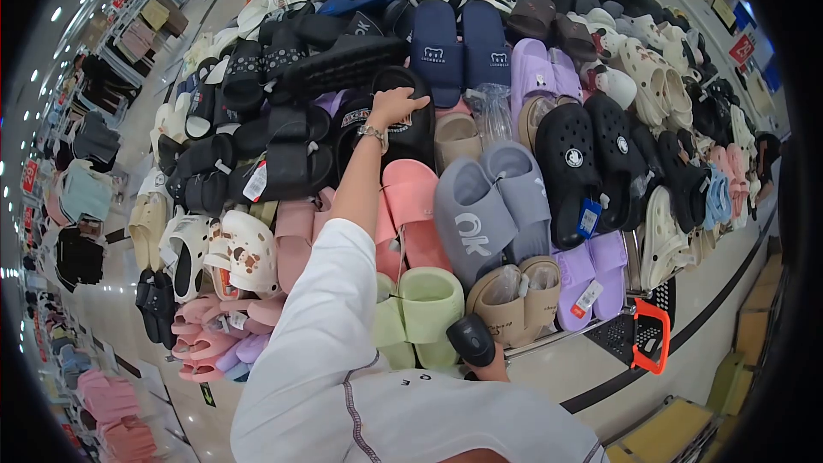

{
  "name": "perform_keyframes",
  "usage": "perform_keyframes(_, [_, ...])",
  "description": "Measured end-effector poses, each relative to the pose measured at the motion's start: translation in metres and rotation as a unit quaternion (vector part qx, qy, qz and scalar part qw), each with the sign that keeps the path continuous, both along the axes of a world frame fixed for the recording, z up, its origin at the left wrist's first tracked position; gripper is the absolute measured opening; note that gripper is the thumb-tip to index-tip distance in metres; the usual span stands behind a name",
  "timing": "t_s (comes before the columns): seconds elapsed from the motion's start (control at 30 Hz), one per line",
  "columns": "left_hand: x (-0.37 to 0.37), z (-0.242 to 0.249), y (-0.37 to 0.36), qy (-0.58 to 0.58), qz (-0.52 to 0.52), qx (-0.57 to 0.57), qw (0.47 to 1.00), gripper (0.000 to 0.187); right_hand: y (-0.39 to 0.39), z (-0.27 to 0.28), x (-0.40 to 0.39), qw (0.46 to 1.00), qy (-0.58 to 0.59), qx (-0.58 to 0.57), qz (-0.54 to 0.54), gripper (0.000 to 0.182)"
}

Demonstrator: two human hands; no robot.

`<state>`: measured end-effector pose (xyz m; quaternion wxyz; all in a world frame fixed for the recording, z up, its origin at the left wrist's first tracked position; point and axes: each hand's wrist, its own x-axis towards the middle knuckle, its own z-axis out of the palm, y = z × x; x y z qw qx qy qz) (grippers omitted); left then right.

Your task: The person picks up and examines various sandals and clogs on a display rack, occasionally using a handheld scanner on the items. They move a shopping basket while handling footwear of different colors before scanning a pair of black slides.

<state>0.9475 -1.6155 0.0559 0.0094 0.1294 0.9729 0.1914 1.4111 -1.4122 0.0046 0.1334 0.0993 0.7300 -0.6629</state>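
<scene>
I couldn't tell the grip of the left hand [397,106] at a black slide [413,139]; the right hand [492,366] clasped a scanner [471,339]. Tugging could have toppled the navy pair [438,43].

The grey slippers [467,197] and green slippers [431,298] have smooth, matt surfaces; the clear wrapping [494,116] is crinkled, glossy plastic. The handheld device [471,339] is smooth plastic, the shirt [330,291] cloth, the floor [549,379] glossy, the rail [549,342] probably metal.
</scene>
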Motion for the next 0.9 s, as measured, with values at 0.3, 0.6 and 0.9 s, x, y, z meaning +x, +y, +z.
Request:
perform_keyframes(0.3, [-0.031,-0.015,-0.013,-0.115,0.061,0.046,0.99,0.047,-0.002,-0.01,-0.001,0.998,0.049,0.049,-0.003,0.035])
perform_keyframes(0.6, [-0.007,-0.021,0.0,0.043,0.081,-0.06,0.994,0.05,-0.003,-0.005,-0.003,0.998,0.039,0.049,-0.014,0.026])
perform_keyframes(0.9, [0.021,-0.005,-0.07,0.18,0.126,0.056,0.974,0.044,-0.005,-0.007,-0.002,0.998,0.041,0.039,-0.038,0.016])
